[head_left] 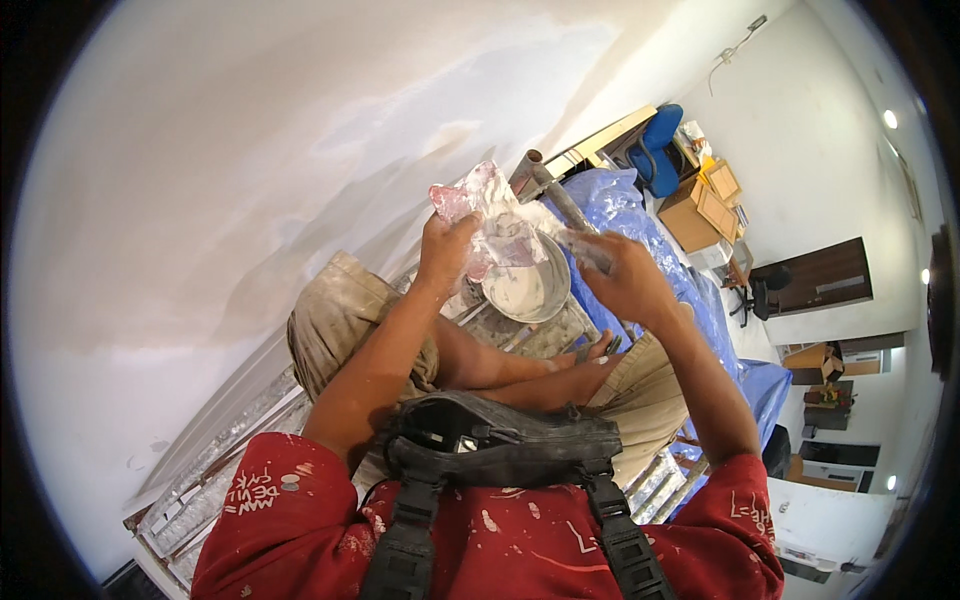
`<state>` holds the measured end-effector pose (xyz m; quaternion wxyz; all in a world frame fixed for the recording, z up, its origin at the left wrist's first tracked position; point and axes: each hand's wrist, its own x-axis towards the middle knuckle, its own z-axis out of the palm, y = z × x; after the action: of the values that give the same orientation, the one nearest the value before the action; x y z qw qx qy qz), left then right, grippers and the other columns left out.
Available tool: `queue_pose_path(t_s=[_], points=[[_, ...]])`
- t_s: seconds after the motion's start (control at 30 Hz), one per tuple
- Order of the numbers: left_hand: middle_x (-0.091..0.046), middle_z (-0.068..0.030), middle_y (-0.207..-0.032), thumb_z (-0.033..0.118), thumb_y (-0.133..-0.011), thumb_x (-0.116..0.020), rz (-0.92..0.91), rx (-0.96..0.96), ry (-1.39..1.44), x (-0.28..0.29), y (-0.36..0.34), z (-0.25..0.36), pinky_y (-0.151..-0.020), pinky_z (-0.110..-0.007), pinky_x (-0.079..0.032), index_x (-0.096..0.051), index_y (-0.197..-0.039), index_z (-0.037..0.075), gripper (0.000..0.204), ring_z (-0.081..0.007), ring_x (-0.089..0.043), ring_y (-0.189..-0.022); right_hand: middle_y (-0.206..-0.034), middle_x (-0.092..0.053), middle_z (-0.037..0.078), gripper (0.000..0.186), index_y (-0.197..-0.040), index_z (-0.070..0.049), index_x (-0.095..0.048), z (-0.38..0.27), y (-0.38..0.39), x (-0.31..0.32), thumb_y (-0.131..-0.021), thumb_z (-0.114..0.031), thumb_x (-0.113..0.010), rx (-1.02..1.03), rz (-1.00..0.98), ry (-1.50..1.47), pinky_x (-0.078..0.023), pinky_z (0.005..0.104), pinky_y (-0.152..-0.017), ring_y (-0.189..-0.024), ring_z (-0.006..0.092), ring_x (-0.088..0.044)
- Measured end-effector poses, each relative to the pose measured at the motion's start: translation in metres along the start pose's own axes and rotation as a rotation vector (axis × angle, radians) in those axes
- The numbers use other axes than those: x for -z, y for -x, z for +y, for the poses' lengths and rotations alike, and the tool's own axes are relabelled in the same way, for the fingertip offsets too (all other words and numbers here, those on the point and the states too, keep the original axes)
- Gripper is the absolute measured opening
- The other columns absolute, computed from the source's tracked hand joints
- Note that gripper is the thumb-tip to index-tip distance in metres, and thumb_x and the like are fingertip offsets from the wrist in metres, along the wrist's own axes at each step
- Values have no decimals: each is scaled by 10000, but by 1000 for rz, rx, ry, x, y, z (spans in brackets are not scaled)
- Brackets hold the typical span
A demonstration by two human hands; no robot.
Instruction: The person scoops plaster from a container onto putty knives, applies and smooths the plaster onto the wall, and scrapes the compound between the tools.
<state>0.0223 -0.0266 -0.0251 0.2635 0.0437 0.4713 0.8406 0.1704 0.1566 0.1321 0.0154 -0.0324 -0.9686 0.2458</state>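
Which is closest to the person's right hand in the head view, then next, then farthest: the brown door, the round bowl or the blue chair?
From the right hand:
1. Round bowl, left
2. Blue chair, upper right
3. Brown door, far right

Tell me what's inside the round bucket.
Inside the bucket, pale paste shows on the near side. The smeared pinkish board in the left hand covers part of the far side, so what lies there, or beneath the paste, cannot be seen.
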Motion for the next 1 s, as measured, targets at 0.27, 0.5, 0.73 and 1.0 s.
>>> queue_pose_path(t_s=[0.27, 0.5, 0.73, 1.0], points=[[-649, -114, -1114, 29, -918, -558, 31, -23, 45, -3, 2, -2, -824, -368, -552, -572, -1218, -56, 312, -206, -653, -971, -991, -633, 146, 432, -1267, -142, -653, -6, 12, -37, -841, -87, -602, 13, -49, 149, -546, 437, -783, -887, 360, -652], [-646, -117, -1130, 35, -930, -547, 71, -96, 33, -5, 2, 2, -855, -360, -543, -550, -1241, -52, 323, -203, -647, -991, -950, -665, 223, 404, -1223, -81, -657, -5, -11, -29, -824, -90, -591, 119, -96, 206, -530, 480, -824, -921, 400, -657], [-647, -110, -1113, 45, -932, -551, 39, -113, -13, -5, 2, 0, -844, -354, -544, -552, -1231, -45, 312, -200, -651, -970, -1109, -695, 231, 397, -1206, -18, -668, -11, -15, 14, -816, -73, -617, -25, -229, -180, -522, 380, -886, -987, 349, -692], [-651, -108, -1095, 40, -924, -552, 64, -113, -36, -9, 4, 1, -840, -344, -542, -566, -1217, -54, 308, -189, -654, -951, -1074, -694, 218, 407, -1218, -44, -665, -6, -13, -22, -815, -84, -624, 108, -78, 149, -525, 434, -869, -954, 382, -671]])
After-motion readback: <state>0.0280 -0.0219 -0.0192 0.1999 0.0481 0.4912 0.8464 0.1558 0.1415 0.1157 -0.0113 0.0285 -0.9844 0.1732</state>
